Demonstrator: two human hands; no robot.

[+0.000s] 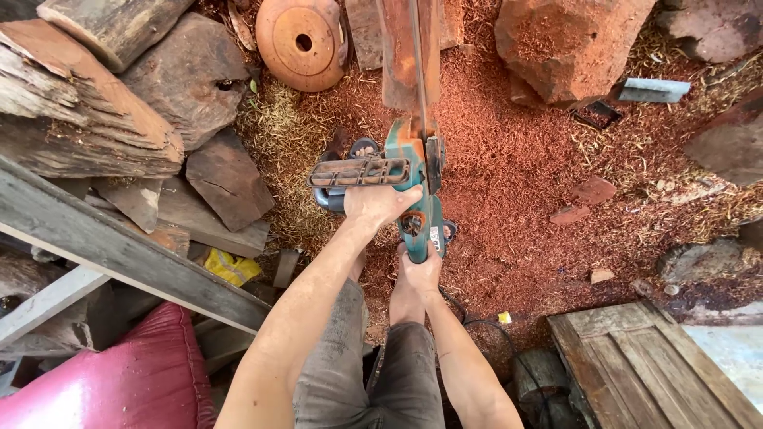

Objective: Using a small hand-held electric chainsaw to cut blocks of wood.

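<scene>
Nearest, at 6 o'clock: two bare forearms over grey trousers, one foot planted in the sawdust (517,159). Right hand (420,270) clamped around the rear grip of the teal chainsaw (417,179); left hand (380,202) closed over the front handle beside the dark hand guard — both fists firmly wrapped, no fingers loose. Saw itself dead centre, bar running toward 12 o'clock and sunk along the reddish wood slab (401,48).

To cut well, judging by this: keep both grips locked, hold the bar in line with the slab's grain, feed gently, keep the foot well back from the chain, mind the black cable trailing at 5 o'clock.

At 8 o'clock, one pink sack (135,373) under a grey plank (119,250). At 4 o'clock, one weathered wooden pallet (644,365).

Farther off, at 10 o'clock, a heap of rough offcuts (119,95) — at least six. At 11 o'clock, one round turned disc (302,41) with a centre hole. At 1 o'clock, one big red block (572,44). At 2 o'clock, one pale flat tool, kind unclear.
</scene>
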